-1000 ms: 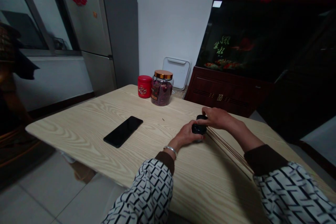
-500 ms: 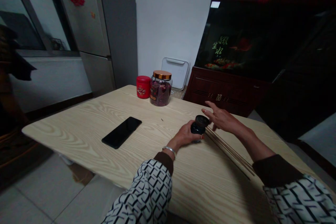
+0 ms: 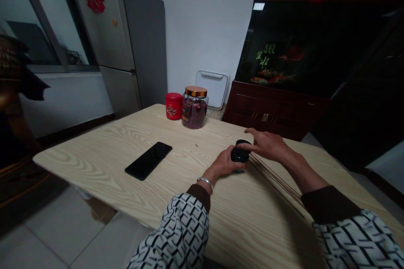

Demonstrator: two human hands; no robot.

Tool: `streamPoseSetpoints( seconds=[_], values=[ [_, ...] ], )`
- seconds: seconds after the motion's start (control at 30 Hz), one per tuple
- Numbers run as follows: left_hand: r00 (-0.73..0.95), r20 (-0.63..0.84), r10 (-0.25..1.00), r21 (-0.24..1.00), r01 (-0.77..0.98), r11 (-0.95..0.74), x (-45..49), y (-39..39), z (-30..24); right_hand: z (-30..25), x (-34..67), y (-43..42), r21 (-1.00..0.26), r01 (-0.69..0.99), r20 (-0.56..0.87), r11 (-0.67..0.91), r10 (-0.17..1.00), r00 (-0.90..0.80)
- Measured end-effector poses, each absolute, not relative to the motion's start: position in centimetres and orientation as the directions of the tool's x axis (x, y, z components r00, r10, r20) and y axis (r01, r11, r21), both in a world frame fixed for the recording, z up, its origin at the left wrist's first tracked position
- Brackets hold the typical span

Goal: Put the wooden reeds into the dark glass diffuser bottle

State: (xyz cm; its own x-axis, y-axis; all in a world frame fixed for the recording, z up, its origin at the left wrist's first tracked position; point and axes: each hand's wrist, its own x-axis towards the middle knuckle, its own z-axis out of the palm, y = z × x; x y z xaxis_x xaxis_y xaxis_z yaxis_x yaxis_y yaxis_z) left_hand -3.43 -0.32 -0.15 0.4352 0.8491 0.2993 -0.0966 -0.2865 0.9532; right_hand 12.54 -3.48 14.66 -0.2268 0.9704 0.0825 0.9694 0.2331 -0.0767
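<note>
Reference: clock positions are read from the small dark jar (image 3: 240, 155), with the person at 6 o'clock.
Table: the pale wood-grain table (image 3: 94, 157) extends across the view; its near edge passes below the forearms.
Smartphone: the black smartphone (image 3: 148, 160) lies flat at 9 o'clock, well apart from the hands.
Containers: the red tin (image 3: 173, 106) and the glass jar of dried petals (image 3: 195, 113) stand near the far edge at 11 o'clock.
Left hand: the left hand (image 3: 223, 163) wraps the small dark jar from the side, fingers closed around its body.
Jar position: held just above or against the tabletop; contact with the surface cannot be confirmed.
Right hand: the right hand (image 3: 268, 145) reaches in at 3 o'clock, fingers extended, fingertips (image 3: 248, 144) on the cap; pressure cannot be determined.
Sticks: the bundle of thin wooden sticks (image 3: 274, 180) lies loose from 4 o'clock, just beside the jar.
Hazard: a slip of the jar could drop it onto the sticks and scatter them.
Clearance: working room is widest toward 9 o'clock and tightest toward 4 o'clock.
</note>
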Motion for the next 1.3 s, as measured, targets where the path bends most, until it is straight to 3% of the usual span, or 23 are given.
streamPoseSetpoints(
  seconds=[0.03, 0.1, 0.2, 0.27, 0.33, 0.47, 0.53, 0.63, 0.7, 0.77, 0.9, 0.97, 1.1, 1.3],
  values=[
    [0.432, 0.298, 0.851, 0.954, -0.099, -0.284, -3.4, -0.3, -0.2, 14.7, 12.4, -3.5, -0.053, 0.984, 0.096, 0.171, 0.981, -0.166],
    [0.431, 0.3, 0.851, 0.953, -0.098, -0.287, -3.3, -0.2, -0.3, 14.6, 12.6, -3.5, -0.093, 0.977, 0.088, 0.193, 0.979, -0.185],
    [0.43, 0.309, 0.848, 0.949, -0.083, -0.304, -3.3, -0.1, -0.5, 14.1, 13.4, -3.1, -0.261, 0.867, 0.04, 0.424, 0.902, -0.43],
    [0.424, 0.311, 0.85, 0.946, -0.057, -0.318, -3.3, -0.1, -0.5, 13.8, 13.5, -2.9, -0.306, 0.801, 0.043, 0.515, 0.848, -0.529],
    [0.422, 0.308, 0.853, 0.945, -0.036, -0.324, -3.4, -0.1, -0.5, 13.6, 12.9, -2.8, -0.234, 0.846, 0.058, 0.479, 0.875, -0.48],
    [0.413, 0.3, 0.86, 0.95, -0.05, -0.308, -3.2, -0.2, -0.5, 12.9, 11.5, -3.1, -0.002, 0.984, 0.095, 0.177, 0.98, -0.176],
    [0.411, 0.301, 0.86, 0.95, -0.055, -0.306, -3.1, -0.1, -0.5, 12.5, 11.6, -3.2, -0.059, 0.983, 0.099, 0.175, 0.981, -0.169],
    [0.423, 0.304, 0.854, 0.948, -0.046, -0.315, -3.1, 0.0, -0.6, 12.5, 12.8, -3.0, -0.244, 0.886, 0.102, 0.393, 0.919, -0.38],
    [0.424, 0.312, 0.85, 0.944, -0.038, -0.328, -3.2, 0.1, -0.6, 13.0, 13.3, -2.8, -0.299, 0.806, 0.073, 0.511, 0.854, -0.515],
    [0.426, 0.321, 0.846, 0.938, -0.02, -0.346, -3.3, 0.1, -0.7, 13.7, 13.1, -2.9, -0.245, 0.832, 0.038, 0.499, 0.862, -0.506],
    [0.423, 0.353, 0.834, 0.924, -0.016, -0.383, -3.4, 0.1, -0.7, 14.1, 12.0, -3.3, -0.024, 0.979, 0.087, 0.204, 0.976, -0.202],
    [0.424, 0.345, 0.838, 0.928, -0.018, -0.373, -3.3, 0.1, -0.8, 13.6, 12.0, -3.4, -0.066, 0.975, 0.096, 0.214, 0.974, -0.207],
    [0.436, 0.308, 0.846, 0.941, -0.007, -0.339, -3.3, 0.1, -0.7, 12.2, 12.8, -3.3, -0.233, 0.883, 0.095, 0.408, 0.913, -0.397],
    [0.424, 0.296, 0.856, 0.944, 0.007, -0.33, -3.3, 0.0, -0.6, 11.1, 12.5, -3.3, -0.24, 0.896, 0.174, 0.375, 0.924, -0.34]
  ],
)
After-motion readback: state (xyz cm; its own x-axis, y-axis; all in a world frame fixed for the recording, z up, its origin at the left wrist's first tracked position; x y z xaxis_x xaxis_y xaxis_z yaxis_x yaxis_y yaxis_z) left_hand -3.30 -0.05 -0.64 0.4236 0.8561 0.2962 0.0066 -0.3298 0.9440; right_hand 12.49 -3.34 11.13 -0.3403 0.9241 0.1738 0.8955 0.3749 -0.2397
